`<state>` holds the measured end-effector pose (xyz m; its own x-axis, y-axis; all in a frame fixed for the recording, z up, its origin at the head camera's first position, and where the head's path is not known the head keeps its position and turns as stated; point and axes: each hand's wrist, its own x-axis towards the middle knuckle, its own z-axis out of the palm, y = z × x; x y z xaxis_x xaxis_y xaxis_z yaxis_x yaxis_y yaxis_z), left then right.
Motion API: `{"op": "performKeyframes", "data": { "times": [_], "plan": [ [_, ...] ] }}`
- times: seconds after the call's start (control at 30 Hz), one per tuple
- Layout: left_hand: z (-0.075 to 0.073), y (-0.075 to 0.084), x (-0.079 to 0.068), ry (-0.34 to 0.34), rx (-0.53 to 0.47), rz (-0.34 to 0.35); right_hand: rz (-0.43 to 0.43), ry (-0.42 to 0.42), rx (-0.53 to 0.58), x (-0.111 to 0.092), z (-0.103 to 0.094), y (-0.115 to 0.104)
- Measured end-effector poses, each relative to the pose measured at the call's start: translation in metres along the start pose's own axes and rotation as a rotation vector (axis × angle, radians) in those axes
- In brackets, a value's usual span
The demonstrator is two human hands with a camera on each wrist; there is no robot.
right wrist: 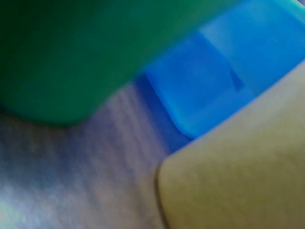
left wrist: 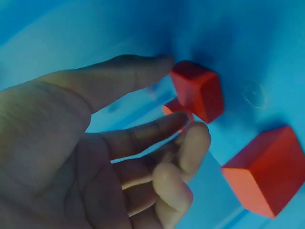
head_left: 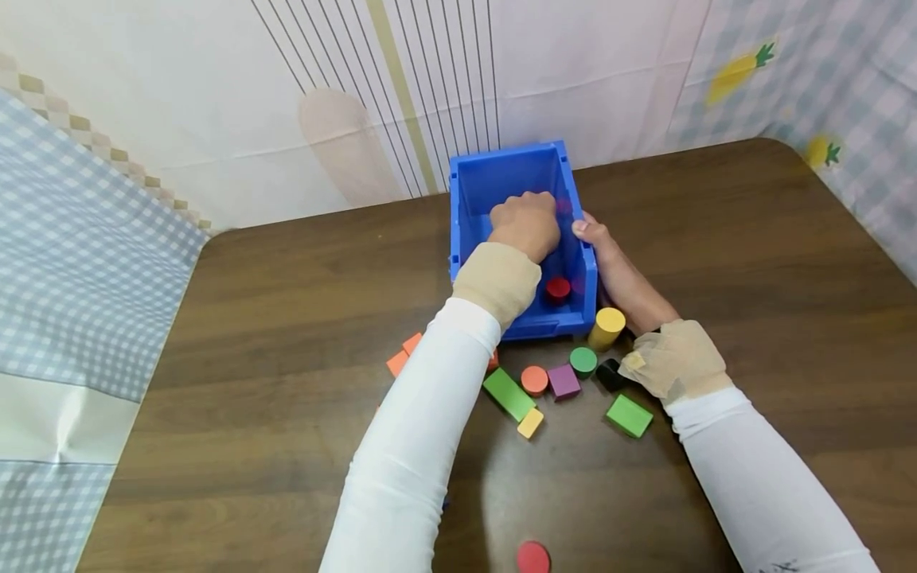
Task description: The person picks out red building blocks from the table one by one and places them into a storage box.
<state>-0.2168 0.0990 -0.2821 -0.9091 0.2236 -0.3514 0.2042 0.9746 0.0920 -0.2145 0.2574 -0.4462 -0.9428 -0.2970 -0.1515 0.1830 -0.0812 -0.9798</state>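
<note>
Two orange blocks (head_left: 397, 364) beside the left sleeve (head_left: 419, 422), which covers some table (head_left: 286, 350); left hand (head_left: 526, 227) in one blue box (head_left: 501, 171), at one of two red blocks (left wrist: 198, 90), pinching or not I cannot tell; one yellow cylinder (head_left: 606, 326); right hand (head_left: 614, 263) grips the box's wall

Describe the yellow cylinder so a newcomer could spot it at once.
Find the blue bin on the brown wooden table. Just outside its near right corner stands the yellow cylinder. Its yellow colour separates it from the green cylinder nearby, and its round top from the small yellow block.
</note>
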Motion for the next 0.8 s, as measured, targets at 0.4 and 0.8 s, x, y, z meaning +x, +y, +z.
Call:
{"op": "performKeyframes", "data": {
  "times": [0.4,0.8],
  "plan": [
    [-0.005,0.001,-0.008,-0.017,-0.012,-0.016,0.111,0.067,-0.108,-0.064,0.060,-0.072],
    [-0.009,0.002,-0.022,-0.016,-0.024,0.028,0.119,0.068,-0.101,-0.063,0.054,-0.065]
  ]
}}
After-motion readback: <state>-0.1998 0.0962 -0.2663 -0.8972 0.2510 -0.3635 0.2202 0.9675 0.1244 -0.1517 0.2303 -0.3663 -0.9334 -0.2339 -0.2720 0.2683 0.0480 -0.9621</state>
